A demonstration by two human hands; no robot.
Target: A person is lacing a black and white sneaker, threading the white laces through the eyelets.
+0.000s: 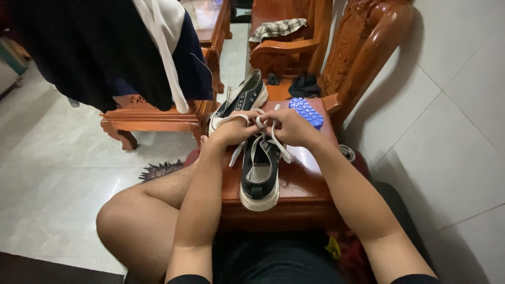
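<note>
A black sneaker with a white sole (260, 179) lies on a small reddish wooden table (305, 184), heel toward me. Both hands are over its front. My left hand (233, 129) pinches a white shoelace (236, 118) that loops over its knuckles. My right hand (291, 126) grips another strand of white lace (281, 150) that hangs down beside the shoe. A second black sneaker (241, 99) stands tilted on its side at the table's far left edge, just beyond my left hand.
A blue bumpy pad (306, 111) lies on the table's far right. Carved wooden chairs (363, 47) stand behind, one with a checked cloth (278, 28). Dark clothing (100, 47) hangs over furniture at the left. My bare knee (131, 221) is at the lower left, above a white tiled floor (52, 158).
</note>
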